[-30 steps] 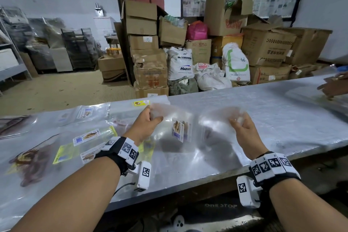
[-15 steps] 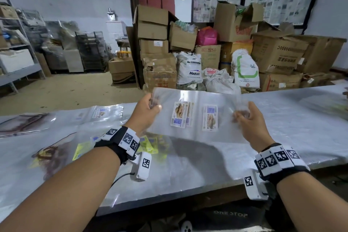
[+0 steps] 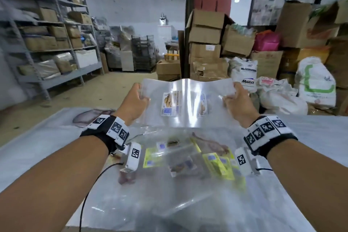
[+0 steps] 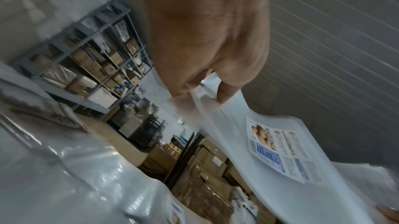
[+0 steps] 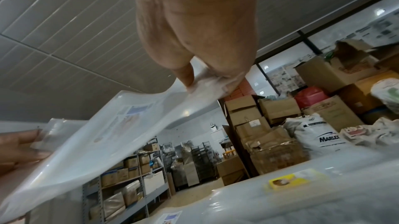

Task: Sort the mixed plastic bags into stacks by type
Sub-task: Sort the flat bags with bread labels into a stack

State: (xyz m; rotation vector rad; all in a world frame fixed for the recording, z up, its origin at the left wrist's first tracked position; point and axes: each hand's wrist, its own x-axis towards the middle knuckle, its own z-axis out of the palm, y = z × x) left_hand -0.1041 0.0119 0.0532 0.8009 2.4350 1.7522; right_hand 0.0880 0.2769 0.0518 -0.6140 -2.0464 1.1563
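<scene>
Cartons (image 3: 205, 43) stacked high and white sacks (image 3: 244, 73) stand beyond the tabletop (image 3: 37, 149), with grey shelving (image 3: 50, 39) along the left wall. Loose bags (image 3: 188, 158) with yellow and blue labels lie on the tabletop under both wrists, blurred so their print cannot be read. Above them, clear of the tabletop, hangs a clear bag (image 3: 188, 105) bearing two small printed labels, stretched between the hands. The left hand (image 3: 134, 101) pinches its left edge between thumb and curled fingers; the right hand (image 3: 238, 100) pinches the right edge the same way. Both forearms reach forward, wrists level. The held bag hides the far tabletop edge, and glare washes out its right label.
</scene>
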